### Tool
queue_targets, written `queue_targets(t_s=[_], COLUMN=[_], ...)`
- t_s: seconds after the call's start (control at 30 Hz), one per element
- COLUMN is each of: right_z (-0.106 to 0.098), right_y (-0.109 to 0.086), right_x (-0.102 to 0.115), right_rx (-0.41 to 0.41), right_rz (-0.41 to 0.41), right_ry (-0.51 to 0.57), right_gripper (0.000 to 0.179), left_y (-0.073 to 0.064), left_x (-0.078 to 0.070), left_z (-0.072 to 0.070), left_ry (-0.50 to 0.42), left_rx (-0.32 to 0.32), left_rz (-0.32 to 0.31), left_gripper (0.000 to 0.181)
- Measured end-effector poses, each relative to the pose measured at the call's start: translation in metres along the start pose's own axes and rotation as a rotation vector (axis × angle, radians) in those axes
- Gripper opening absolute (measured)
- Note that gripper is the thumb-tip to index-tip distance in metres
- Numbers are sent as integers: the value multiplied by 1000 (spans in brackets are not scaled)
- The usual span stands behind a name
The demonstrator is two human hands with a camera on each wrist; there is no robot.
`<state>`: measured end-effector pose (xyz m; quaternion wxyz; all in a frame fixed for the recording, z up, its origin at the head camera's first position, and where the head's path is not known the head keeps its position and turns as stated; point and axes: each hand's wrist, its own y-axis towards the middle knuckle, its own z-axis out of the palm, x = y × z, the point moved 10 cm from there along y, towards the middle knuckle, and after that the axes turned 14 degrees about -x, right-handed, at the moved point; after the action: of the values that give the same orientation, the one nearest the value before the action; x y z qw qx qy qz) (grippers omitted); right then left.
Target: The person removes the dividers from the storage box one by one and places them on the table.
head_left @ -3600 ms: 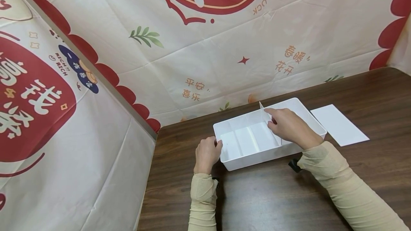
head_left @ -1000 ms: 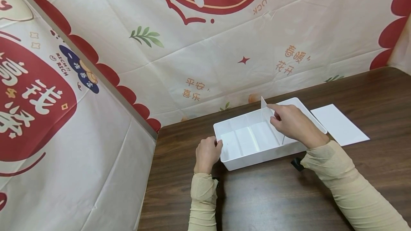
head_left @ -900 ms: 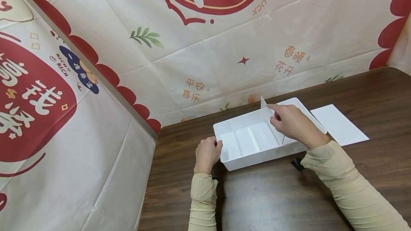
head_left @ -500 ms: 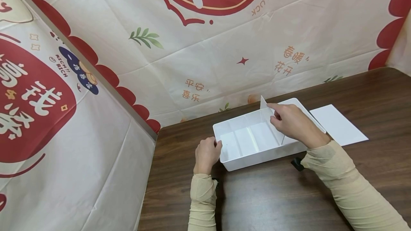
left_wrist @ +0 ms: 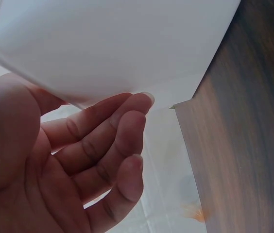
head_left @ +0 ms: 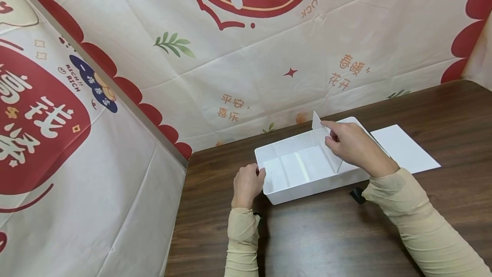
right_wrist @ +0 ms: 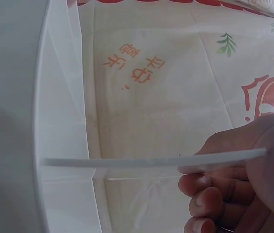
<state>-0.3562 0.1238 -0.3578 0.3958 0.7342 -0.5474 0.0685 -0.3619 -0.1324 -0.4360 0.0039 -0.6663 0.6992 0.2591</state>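
Note:
A shallow white plastic box point(head_left: 303, 192) sits on the dark wood table, with ridges across its floor. My left hand point(head_left: 247, 186) grips the box's left end wall; in the left wrist view its thumb and bent fingers lie on either side of the white wall point(left_wrist: 117, 53). Toward the box's right side stands a thin white divider point(head_left: 317, 123), its far corner sticking up above the rim. My right hand point(head_left: 353, 146) pinches that divider by its upper edge. Edge-on in the right wrist view, the divider point(right_wrist: 127, 162) runs from the box wall point(right_wrist: 10, 121) to the thumb.
Flat on the table to the right of the box lies a white rectangular panel point(head_left: 407, 148). A printed white cloth point(head_left: 246, 72) hangs behind the table, and another cloth point(head_left: 127, 200) hangs at the left. Dark brown tabletop point(head_left: 319, 234) stretches in front of the box.
The divider's far corner stands higher above the rim than before. My right hand has moved slightly up and right with it. My left hand and the box have stayed in place.

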Motion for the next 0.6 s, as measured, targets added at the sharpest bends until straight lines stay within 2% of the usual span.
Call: queue_targets(t_s=[0.6], right_z=[-9], right_y=[0], right_x=[-2], right_rx=[-3], right_rz=[19], right_ry=[15], right_gripper=[43], left_y=[-1], left_x=[-1], left_z=[-1], left_ry=[-1], left_rx=[-1], left_rz=[-3], left_gripper=[40])
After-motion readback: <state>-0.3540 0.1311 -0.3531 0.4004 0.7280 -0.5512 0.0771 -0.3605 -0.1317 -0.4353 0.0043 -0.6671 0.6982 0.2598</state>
